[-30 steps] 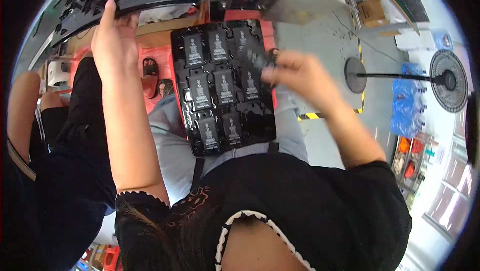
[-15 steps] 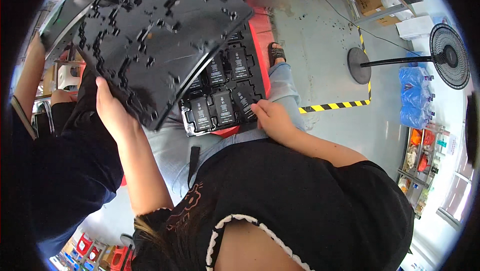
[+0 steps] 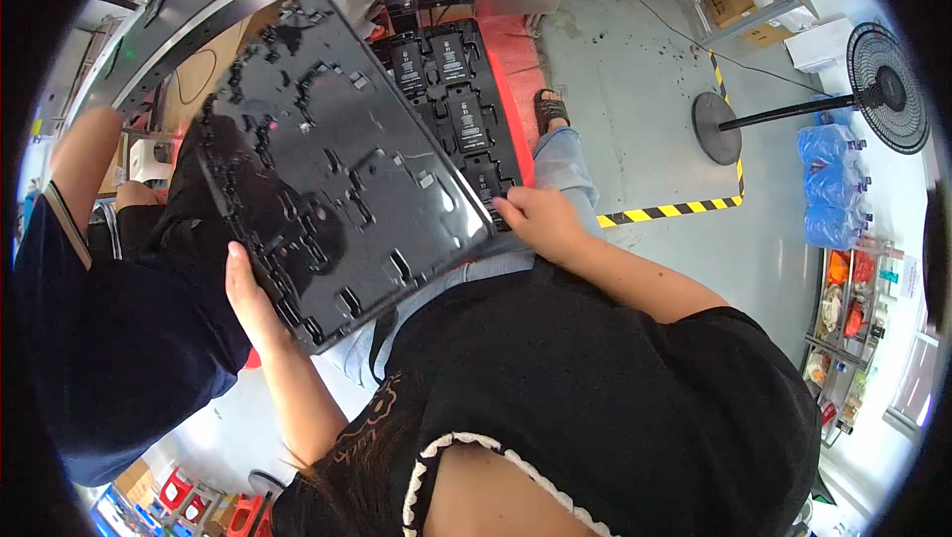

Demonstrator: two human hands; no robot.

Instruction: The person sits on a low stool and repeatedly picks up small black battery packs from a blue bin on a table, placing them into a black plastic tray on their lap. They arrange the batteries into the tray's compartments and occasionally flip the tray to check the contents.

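So my left hand [image 3: 250,297] has the molded black tray [image 3: 337,175] pinched by its left edge, partly covering the lower tray [image 3: 498,113]. My right hand [image 3: 545,224] is curled at a black pack [image 3: 482,176] near that one's near-right corner; can't tell if I'm pinching it.

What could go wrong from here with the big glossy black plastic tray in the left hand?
1. The left hand grips the large, glossy black plastic tray along one edge, tilted; it might slip or twist.
2. That tray overlaps the flat, black rectangular battery packs in view, so a dip might knock them; the gap is unclear.
3. The right hand is near its corner; fingers might get bumped.
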